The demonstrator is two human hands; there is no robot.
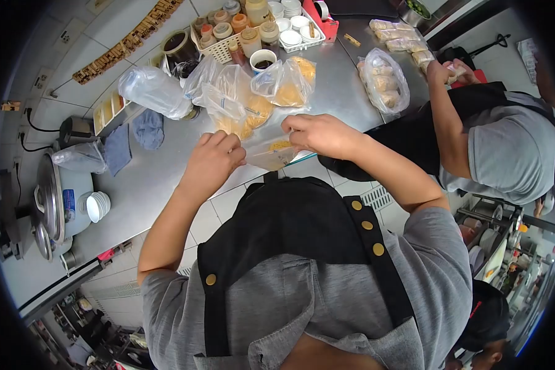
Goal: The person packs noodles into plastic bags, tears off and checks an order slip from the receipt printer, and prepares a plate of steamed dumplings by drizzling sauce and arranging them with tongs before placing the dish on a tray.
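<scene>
Near the counter's front edge, a small clear bag (pixel 271 156) with some yellow food in it hangs between my two hands. My left hand (pixel 214 161) is closed on the bag's left side, fingertips bent inward. On the right side, my right hand (pixel 317 134) pinches the bag near its upper corner. Just beyond my hands lie plastic bags of orange-yellow food, one at the centre (pixel 253 111) and one farther right (pixel 290 89). A cup of dark liquid (pixel 263 60) stands behind them.
A basket of sauce bottles (pixel 228 31) and a tray of white cups (pixel 299 31) stand at the back. At right, a co-worker (pixel 475 132) handles wrapped food beside a bag of rolls (pixel 383 83). A large lidded pot (pixel 65 197) and blue cloths (pixel 147 129) are at left.
</scene>
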